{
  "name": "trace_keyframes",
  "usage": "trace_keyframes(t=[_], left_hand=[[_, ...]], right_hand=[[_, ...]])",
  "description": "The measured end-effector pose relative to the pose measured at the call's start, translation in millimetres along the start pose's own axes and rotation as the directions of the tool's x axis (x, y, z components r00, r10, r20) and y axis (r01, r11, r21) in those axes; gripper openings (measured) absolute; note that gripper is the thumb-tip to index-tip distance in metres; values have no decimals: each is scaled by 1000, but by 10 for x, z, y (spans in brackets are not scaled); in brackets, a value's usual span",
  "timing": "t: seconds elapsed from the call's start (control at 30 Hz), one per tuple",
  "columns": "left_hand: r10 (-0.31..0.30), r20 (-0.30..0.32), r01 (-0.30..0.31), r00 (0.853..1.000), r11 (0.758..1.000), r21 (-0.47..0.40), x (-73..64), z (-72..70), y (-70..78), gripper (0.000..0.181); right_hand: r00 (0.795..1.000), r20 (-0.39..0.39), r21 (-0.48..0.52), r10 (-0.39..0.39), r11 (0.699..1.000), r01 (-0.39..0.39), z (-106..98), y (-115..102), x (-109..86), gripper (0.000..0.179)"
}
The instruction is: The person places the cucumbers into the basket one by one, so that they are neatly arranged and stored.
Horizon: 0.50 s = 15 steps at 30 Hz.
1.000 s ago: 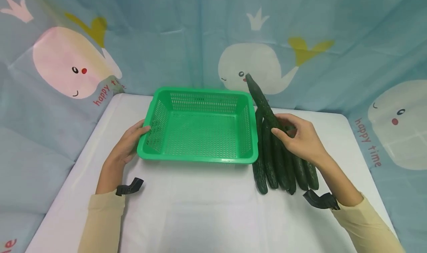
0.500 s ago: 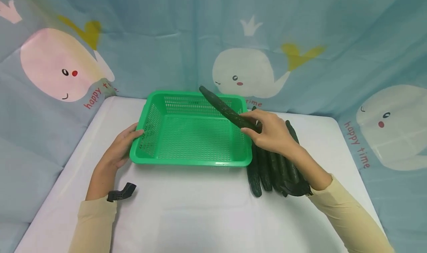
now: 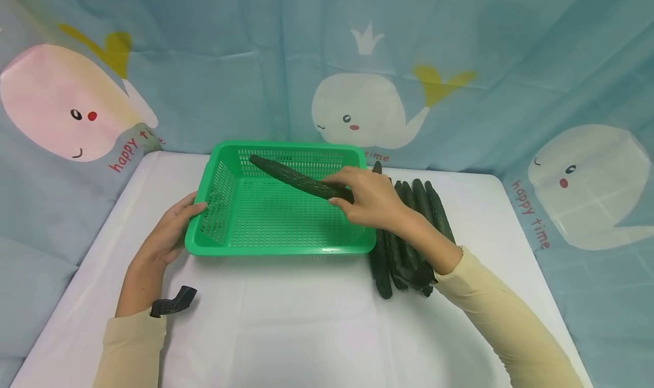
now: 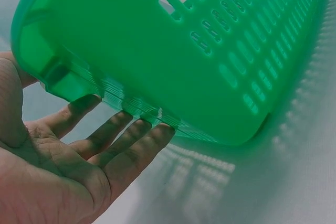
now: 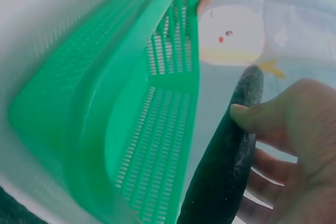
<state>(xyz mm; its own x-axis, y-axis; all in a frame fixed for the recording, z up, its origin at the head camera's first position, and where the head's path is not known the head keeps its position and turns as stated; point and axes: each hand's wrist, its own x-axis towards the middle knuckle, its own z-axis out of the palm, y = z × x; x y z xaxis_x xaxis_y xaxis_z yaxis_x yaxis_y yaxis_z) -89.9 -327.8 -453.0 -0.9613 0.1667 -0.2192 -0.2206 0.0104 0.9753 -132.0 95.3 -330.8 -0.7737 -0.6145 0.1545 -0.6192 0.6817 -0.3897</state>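
A green plastic basket [image 3: 281, 250] with slotted walls stands on the white table. My left hand [image 3: 171, 229] grips its left rim, thumb over the top; in the left wrist view the fingers [image 4: 137, 153] press against the outside of the wall. A long dark green cucumber [image 3: 293, 178] is pinched near its right end by my right hand [image 3: 370, 200], which is over the basket's right side. The cucumber slants across the basket opening, its far end toward the back left. In the right wrist view the thumb lies along the cucumber [image 5: 226, 156].
Several more cucumbers [image 3: 380, 263] lie side by side right of the basket, partly under my right forearm. A blue curtain [image 3: 276, 81] with whale prints hangs behind the table [image 3: 301, 331]. A black strap mount [image 3: 174, 301] sits on the left wrist.
My right hand has carried the cucumber left from above the pile to over the basket, tilting it flatter. The left hand stays on the rim. The whole view has shifted slightly.
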Motion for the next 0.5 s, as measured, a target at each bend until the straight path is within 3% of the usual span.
trace_keyframes(t=[0.23,0.5], left_hand=[[-7,-3,7,1000,1000,10,-17,23,6,78],[-14,-1,14,1000,1000,-4,8,26,30,79]], right_hand=[[999,31,-10,-42,999,42,80,-122,93,37],[996,83,-1,-29,1000,29,154,-217,165,37]])
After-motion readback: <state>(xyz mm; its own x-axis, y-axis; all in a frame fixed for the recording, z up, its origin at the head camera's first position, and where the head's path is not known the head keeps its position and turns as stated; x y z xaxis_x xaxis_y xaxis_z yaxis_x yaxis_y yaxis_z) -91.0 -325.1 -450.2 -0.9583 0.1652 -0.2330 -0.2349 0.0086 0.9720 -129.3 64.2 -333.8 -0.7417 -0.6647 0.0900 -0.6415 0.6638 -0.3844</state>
